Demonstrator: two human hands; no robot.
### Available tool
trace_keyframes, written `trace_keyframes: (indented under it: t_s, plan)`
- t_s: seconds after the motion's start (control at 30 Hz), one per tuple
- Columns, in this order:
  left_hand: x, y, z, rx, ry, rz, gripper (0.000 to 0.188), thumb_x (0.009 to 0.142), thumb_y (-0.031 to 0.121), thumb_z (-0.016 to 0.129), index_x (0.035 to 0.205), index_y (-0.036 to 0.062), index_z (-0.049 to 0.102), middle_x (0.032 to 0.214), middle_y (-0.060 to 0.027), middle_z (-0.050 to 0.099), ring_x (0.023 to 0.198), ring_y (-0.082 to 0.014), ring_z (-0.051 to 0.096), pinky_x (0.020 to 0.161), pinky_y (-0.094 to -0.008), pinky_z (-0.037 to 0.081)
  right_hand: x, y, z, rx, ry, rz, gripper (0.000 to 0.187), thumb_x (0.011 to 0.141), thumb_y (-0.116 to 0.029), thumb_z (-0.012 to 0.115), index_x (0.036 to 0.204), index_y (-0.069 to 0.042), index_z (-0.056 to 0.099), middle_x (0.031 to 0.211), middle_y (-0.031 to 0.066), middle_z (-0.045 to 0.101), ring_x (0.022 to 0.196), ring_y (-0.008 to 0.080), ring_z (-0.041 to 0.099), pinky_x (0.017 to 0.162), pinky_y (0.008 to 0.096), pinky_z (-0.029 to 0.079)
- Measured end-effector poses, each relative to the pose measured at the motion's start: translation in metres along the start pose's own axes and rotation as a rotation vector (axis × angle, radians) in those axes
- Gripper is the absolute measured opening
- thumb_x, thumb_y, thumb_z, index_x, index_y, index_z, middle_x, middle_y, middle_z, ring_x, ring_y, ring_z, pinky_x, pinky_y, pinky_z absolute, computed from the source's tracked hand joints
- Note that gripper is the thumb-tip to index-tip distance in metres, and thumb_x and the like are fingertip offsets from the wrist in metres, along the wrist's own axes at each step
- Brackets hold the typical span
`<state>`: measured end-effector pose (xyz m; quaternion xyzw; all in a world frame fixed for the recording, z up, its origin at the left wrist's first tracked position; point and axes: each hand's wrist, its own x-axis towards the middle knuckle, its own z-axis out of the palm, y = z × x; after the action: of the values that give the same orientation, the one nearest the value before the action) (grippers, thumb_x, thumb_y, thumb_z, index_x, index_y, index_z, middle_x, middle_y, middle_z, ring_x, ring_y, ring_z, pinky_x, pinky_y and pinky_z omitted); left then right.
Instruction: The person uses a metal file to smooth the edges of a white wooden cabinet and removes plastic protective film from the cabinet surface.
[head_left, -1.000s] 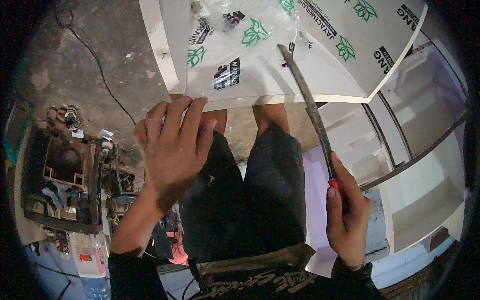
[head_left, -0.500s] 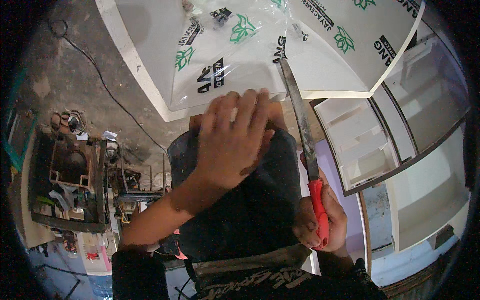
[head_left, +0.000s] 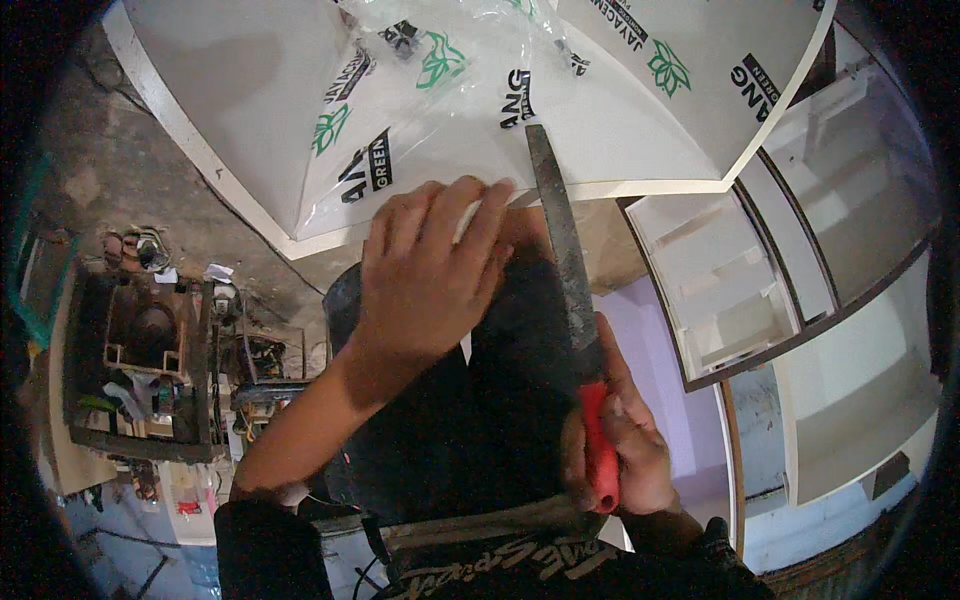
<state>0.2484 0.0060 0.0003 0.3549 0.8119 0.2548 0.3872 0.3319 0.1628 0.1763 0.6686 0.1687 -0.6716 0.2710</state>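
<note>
In my right hand (head_left: 630, 450) is a flat file, its red handle (head_left: 600, 455) wrapped by my fingers. The file's long, dull grey blade (head_left: 562, 240) points away from me, and its tip overlaps the white board piece in view. My left hand (head_left: 430, 265) lies over the near edge of that white board piece (head_left: 400, 215), fingers on top and slightly bent, thumb lower down and partly hidden. The piece has several angled faces and pale edges. Loose clear plastic film (head_left: 420, 120) with green and black print covers its inside.
To the right stand a white cabinet frame with dark edges (head_left: 720, 290) and another white panel (head_left: 850, 400). A wooden box with clutter (head_left: 145, 440) sits at the left on the floor. My dark-clothed lap (head_left: 440, 440) is beneath my hands.
The white board piece has shifted left and slightly nearer. My left hand has come down onto its near edge. The file has moved left and nearer, with its handle turned.
</note>
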Motion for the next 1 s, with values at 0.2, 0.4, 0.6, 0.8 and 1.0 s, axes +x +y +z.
trace_keyframes:
  t_s: [0.2,0.4,0.6,0.8,1.0]
  plan:
    - [-0.010,-0.005,-0.018,0.013,-0.057,-0.052,0.058,0.083,0.020,0.076,0.139,0.0122,0.060,0.129,-0.0112,0.061,0.117,-0.0334,0.056,0.103,-0.0461,0.042,0.000,0.000,0.013,-0.010,-0.002,0.054,0.069,0.110,-0.033,0.039,0.165,-0.020,-0.001,0.066,0.0070,0.055,0.049,0.0145,0.052,0.046,0.0275,0.044]
    - [0.034,-0.019,-0.045,-0.443,-0.308,-0.072,0.095,0.083,0.051,0.077,0.150,-0.0045,0.040,0.147,-0.0280,0.046,0.135,-0.0450,0.045,0.114,-0.0485,0.037,0.005,0.009,0.031,-0.076,-0.010,0.074,0.062,0.111,-0.030,0.036,0.166,-0.020,0.008,0.067,0.0046,0.054,0.051,0.0107,0.049,0.049,0.0259,0.044]
    - [0.054,-0.055,-0.045,-0.440,-0.685,0.253,0.120,0.071,0.060,0.080,0.155,-0.0084,0.028,0.162,-0.0300,0.026,0.150,-0.0453,0.027,0.122,-0.0487,0.028,0.006,0.037,0.092,-0.079,0.162,0.010,0.059,0.111,-0.025,0.037,0.165,-0.015,0.015,0.063,0.0002,0.052,0.051,0.0076,0.045,0.051,0.0247,0.042]
    - [0.072,-0.064,-0.045,-0.451,-0.798,0.347,0.127,0.074,0.065,0.080,0.160,-0.0034,0.015,0.165,-0.0326,0.014,0.154,-0.0462,0.014,0.125,-0.0481,0.020,0.007,0.045,0.110,-0.172,0.278,-0.151,0.055,0.110,-0.024,0.040,0.163,-0.012,0.026,0.060,-0.0043,0.048,0.053,0.0055,0.044,0.052,0.0225,0.039]
    - [0.083,-0.075,-0.032,-0.583,-0.903,0.228,0.131,0.074,0.061,0.083,0.162,-0.0016,0.009,0.167,-0.0311,0.008,0.157,-0.0410,0.006,0.126,-0.0459,0.013,0.031,0.031,0.100,0.005,0.198,-0.181,0.060,0.107,-0.018,0.043,0.164,-0.011,0.022,0.079,0.0014,0.054,0.063,0.0055,0.045,0.057,0.0217,0.040]
